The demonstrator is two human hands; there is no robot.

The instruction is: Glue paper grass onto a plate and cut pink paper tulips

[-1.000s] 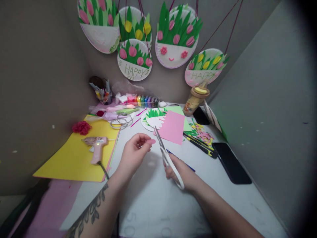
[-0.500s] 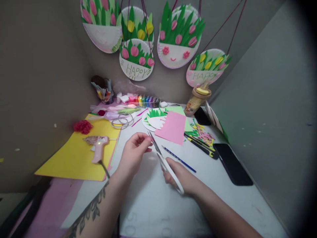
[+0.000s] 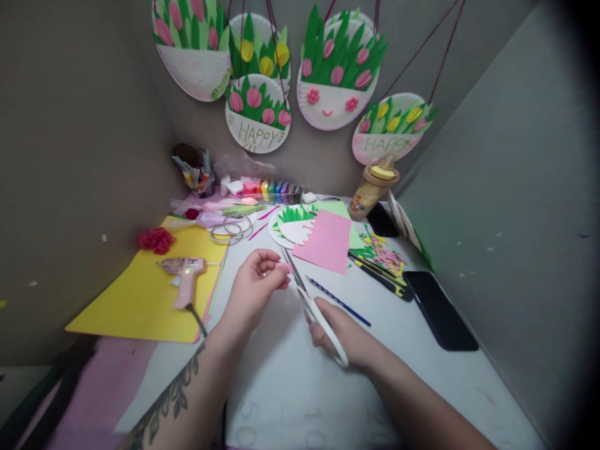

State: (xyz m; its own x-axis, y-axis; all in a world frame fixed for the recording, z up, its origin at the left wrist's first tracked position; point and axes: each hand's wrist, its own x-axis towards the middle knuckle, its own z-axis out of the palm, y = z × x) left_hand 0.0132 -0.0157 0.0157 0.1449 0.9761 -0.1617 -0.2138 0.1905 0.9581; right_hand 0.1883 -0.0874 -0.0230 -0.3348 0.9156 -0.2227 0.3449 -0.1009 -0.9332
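Left hand (image 3: 255, 290) pinches a pink scrap (image 3: 282, 267) up to the blades — right hand (image 3: 344, 334), at 4 o'clock, grips scissors (image 3: 312, 304).

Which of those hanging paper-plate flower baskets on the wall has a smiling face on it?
The large paper-plate basket second from the right. Its white pocket carries two pink flower cheeks and a small pink smile, while two others read HAPPY and the rest show no face.

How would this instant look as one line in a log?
left hand: pinches pink scrap | right hand: holds scissors, blades at scrap | pencil: on table
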